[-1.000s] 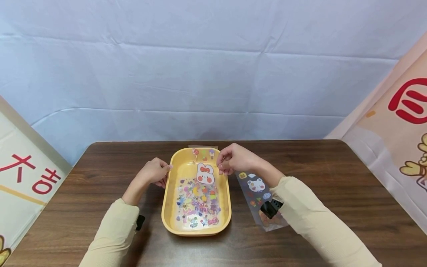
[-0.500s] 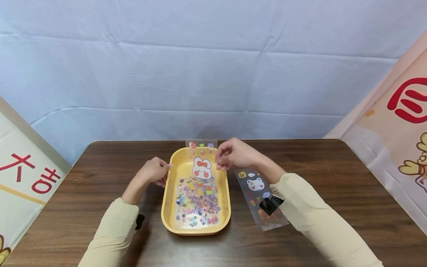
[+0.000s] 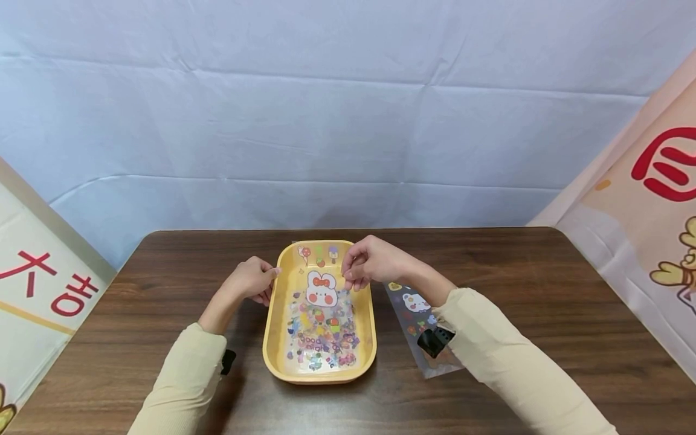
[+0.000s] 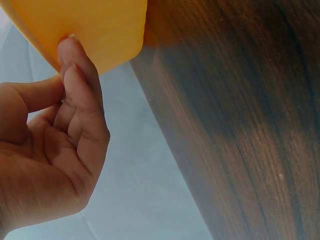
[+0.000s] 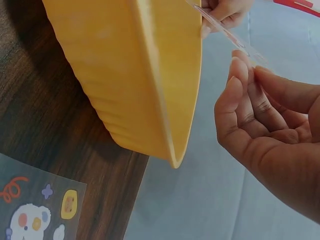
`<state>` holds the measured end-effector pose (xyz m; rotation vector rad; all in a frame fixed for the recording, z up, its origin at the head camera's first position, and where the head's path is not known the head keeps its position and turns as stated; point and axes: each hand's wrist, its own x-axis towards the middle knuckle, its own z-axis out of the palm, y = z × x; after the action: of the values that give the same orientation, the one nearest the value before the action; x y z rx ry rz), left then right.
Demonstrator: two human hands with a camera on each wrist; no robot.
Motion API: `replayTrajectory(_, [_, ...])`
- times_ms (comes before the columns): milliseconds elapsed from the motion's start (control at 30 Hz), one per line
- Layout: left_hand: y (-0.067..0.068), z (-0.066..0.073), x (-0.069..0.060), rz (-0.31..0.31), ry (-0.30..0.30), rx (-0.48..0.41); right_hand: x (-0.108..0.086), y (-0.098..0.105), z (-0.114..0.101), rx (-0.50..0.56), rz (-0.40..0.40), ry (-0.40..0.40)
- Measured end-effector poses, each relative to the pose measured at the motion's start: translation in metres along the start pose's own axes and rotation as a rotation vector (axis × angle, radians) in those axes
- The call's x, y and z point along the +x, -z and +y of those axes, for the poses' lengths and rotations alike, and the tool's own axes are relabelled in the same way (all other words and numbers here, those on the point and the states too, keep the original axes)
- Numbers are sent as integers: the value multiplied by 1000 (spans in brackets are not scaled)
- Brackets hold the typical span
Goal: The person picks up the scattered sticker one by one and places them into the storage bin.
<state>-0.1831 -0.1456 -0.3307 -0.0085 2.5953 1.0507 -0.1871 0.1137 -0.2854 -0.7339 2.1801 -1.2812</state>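
Observation:
A yellow tray stands on the table, with colourful clear stickers in its front part. On its left rim rests my left hand, thumb on top and fingers against the outer wall. My right hand pinches the right edge of a transparent sticker sheet with a white bunny in a red bow. The sheet hovers over the tray and is seen almost edge-on in the right wrist view. Its far end reaches about the tray's back rim.
Another clear sticker sheet with a white bear lies right of the tray, partly under my right forearm. The brown wooden table ends at a white cloth backdrop. Printed banners hang at both sides.
The bunny sheet rose and moved back past the tray's far rim, then came down and slightly left with my right hand. My left hand stays on the rim.

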Motion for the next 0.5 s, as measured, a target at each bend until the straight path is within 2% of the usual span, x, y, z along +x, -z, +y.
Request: replayTrajectory(500, [0, -2, 1, 5, -20, 0, -4, 4, 3, -41, -4, -2])
